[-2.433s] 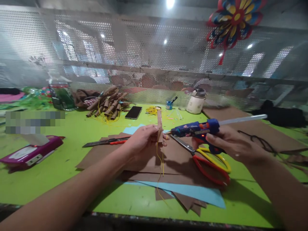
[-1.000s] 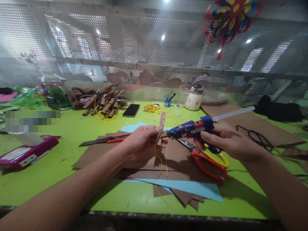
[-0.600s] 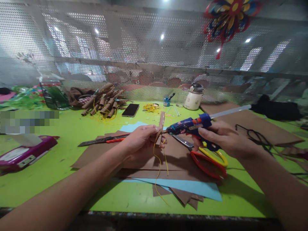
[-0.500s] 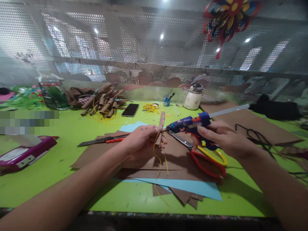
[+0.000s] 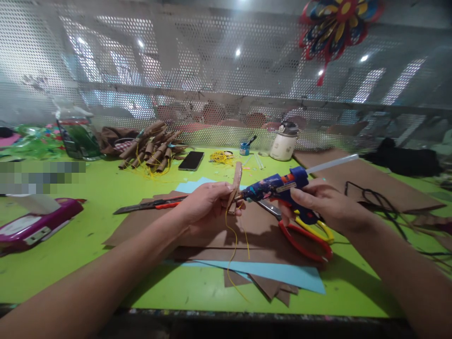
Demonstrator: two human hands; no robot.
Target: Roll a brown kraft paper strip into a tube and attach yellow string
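Between the fingers of my left hand (image 5: 212, 202) is a narrow brown paper strip (image 5: 238, 176), held upright, with yellow string (image 5: 231, 235) dangling below it. My right hand (image 5: 325, 205) is wrapped round a blue glue gun (image 5: 275, 183), and a clear glue stick (image 5: 334, 163) pokes out of its back. The gun's nozzle is at the strip, close to my left fingertips; whether it touches cannot be made out. Under the gun lie scissors (image 5: 305, 242) with one red and one yellow handle, on brown paper sheets (image 5: 212, 238). A red and black box cutter (image 5: 151, 205) rests left of my left hand.
Rolled brown paper tubes (image 5: 155, 148), a phone (image 5: 191, 161), a yellow string bundle (image 5: 221, 157), a small blue jar (image 5: 244, 149) and a white container (image 5: 283, 141) stand or lie toward the back. At left is a purple power strip (image 5: 42, 226); at right, a black cable (image 5: 374, 200).
The glue gun has tilted, its nozzle dropping slightly lower along the strip. My right hand has shifted a little with it, and the left stays nearly still.
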